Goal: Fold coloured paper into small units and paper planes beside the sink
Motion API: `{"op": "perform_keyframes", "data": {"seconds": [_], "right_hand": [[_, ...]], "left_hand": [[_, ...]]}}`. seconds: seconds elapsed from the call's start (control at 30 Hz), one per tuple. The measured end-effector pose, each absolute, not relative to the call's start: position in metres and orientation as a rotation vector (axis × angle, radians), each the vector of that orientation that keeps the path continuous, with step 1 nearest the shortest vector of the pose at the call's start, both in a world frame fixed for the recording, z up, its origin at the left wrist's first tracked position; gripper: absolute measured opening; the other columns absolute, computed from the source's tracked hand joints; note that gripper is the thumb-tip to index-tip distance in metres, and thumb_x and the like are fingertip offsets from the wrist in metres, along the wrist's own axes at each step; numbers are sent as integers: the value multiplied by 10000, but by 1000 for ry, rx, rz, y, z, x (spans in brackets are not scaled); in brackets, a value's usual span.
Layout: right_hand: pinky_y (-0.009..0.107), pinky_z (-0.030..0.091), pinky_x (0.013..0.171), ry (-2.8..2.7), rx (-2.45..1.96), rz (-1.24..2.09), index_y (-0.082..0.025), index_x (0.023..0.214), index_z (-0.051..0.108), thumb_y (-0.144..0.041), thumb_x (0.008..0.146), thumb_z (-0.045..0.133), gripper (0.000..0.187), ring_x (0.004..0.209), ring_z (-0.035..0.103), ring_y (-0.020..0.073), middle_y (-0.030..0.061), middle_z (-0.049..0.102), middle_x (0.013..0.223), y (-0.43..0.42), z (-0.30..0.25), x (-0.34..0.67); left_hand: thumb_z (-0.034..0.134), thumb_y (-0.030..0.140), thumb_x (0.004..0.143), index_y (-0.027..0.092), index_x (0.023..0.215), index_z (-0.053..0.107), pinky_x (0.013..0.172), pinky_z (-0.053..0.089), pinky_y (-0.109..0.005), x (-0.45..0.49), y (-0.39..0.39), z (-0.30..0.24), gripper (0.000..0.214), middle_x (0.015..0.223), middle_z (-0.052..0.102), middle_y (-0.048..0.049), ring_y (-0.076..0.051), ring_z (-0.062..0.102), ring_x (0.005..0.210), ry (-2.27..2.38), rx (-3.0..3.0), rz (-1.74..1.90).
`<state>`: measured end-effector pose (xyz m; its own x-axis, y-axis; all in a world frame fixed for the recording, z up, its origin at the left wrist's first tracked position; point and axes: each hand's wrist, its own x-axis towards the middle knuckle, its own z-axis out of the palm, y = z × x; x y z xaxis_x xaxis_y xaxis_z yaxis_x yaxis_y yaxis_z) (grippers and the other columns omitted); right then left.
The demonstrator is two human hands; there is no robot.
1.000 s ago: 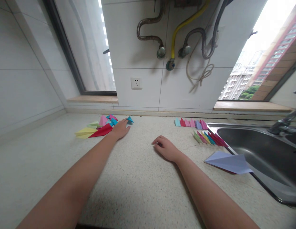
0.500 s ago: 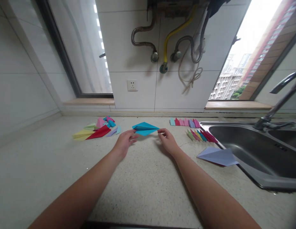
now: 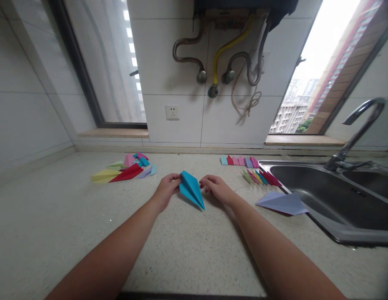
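A blue paper plane (image 3: 191,189) is tilted just over the countertop, its pointed tip towards me and to the right. My left hand (image 3: 168,189) pinches its left edge between thumb and fingers. Close by the plane's right edge is my right hand (image 3: 217,187), fingers loosely bent and a little apart, with nothing seen in them; whether a fingertip brushes the paper I cannot tell.
Folded papers, among them a yellow plane (image 3: 101,176) and a red one (image 3: 126,173), lie at the left. Small folded pieces (image 3: 241,161) stand in rows at the right. A lilac paper plane (image 3: 281,203) rests beside the sink (image 3: 325,234).
The blue paper plane has turned so its tip, formerly pointing right at my right hand, now points towards me. My right hand has let go of the tip. The view has shifted slightly.
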<state>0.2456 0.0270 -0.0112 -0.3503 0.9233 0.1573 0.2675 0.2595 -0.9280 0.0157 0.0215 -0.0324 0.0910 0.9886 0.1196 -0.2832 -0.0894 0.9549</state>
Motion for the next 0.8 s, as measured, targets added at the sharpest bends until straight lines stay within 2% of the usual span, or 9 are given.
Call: {"op": "perform_keyframes", "data": {"seconds": [0.1, 0.2, 0.4, 0.5, 0.63, 0.7, 0.8], "right_hand": [[255, 398, 586, -1927, -1087, 1086, -152, 841, 649, -498, 898, 487, 387, 650, 553, 135, 51, 657, 788, 16, -11, 241], [264, 405, 640, -2035, -1075, 1029, -156, 806, 644, -478, 875, 540, 345, 672, 553, 139, 25, 627, 727, 7, -12, 238], [246, 340, 558, -2066, -1072, 952, -164, 707, 587, -408, 832, 586, 274, 571, 451, 107, -27, 519, 604, -5, -12, 229], [235, 338, 520, -1929, -1059, 1034, -163, 772, 599, -411, 829, 586, 255, 536, 440, 96, -37, 505, 601, -8, -9, 226], [222, 310, 436, -1743, -1040, 1060, -169, 788, 582, -437, 835, 578, 272, 458, 423, 88, -42, 502, 555, -7, -4, 225], [220, 327, 417, -1692, -1013, 1050, -174, 784, 576, -448, 834, 583, 279, 445, 449, 94, -30, 534, 553, -6, -3, 224], [230, 412, 438, -1655, -977, 1077, -167, 817, 593, -446, 813, 618, 280, 476, 520, 111, 1, 600, 598, -5, -2, 220]], "left_hand": [[746, 344, 743, 154, 995, 636, 751, 516, -316, 17, 20, -32, 335, 939, 673, -73, -170, 651, 798, 867, 1153, 1323], [750, 328, 738, 159, 1002, 621, 744, 508, -304, 17, 15, -31, 338, 934, 660, -62, -159, 641, 786, 837, 1157, 1342], [764, 293, 721, 189, 1015, 600, 714, 493, -253, 18, 2, -24, 352, 949, 633, -31, -130, 622, 789, 752, 1138, 1392], [766, 289, 724, 247, 1138, 542, 732, 515, -274, 21, -4, -20, 472, 1046, 619, -36, -143, 636, 844, 694, 1141, 1432], [773, 280, 738, 292, 1306, 397, 812, 545, -371, 27, -10, -16, 682, 1138, 615, -75, -177, 669, 889, 635, 1113, 1424], [767, 310, 755, 231, 1262, 461, 808, 548, -365, 30, -12, -16, 597, 1116, 642, -109, -194, 681, 894, 641, 1138, 1319], [746, 389, 774, 139, 1056, 609, 741, 545, -318, 35, -14, -17, 401, 1003, 694, -146, -205, 692, 855, 679, 1221, 1093]]}}
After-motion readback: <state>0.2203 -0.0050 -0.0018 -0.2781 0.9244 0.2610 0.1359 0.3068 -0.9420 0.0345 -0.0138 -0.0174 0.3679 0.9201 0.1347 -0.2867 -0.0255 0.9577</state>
